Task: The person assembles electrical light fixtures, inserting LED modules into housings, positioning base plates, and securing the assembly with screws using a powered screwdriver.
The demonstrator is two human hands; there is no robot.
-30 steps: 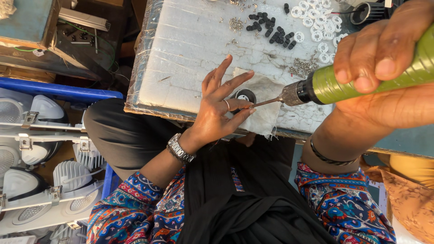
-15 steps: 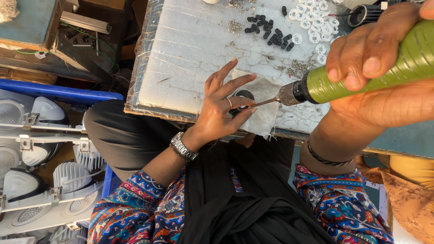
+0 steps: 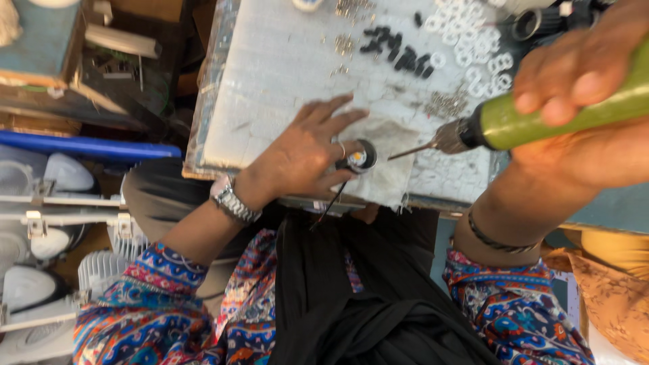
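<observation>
While the white work board [image 3: 270,88] fills the upper centre of the frame, stacked white lamp housings [image 3: 40,203] occupy the left edge and a blue bar [image 3: 88,145] runs between them and the board. Across the board's upper right lie loose black caps [image 3: 399,51], white rings [image 3: 473,47] and a scatter of small screws [image 3: 446,105]. At the upper right, the right hand [image 3: 581,74] is wrapped firmly round a green power screwdriver [image 3: 561,111], thumb and fingers closed over its barrel. At centre frame, the left hand [image 3: 304,152] lies flat with fingers spread on the board, thumb and forefinger pinching a small round black part [image 3: 358,159] from which a thin black wire [image 3: 331,203] trails toward the lap. Compared with the earlier views, the left hand has dropped from raised, splayed fingers to a pressing hold, and the screwdriver tip [image 3: 405,152], then at the part, now stands just apart to its right. Judged from this, the tool is off the part between drives, with the part steadied at the board's lower edge on a grey cloth patch [image 3: 392,179].
</observation>
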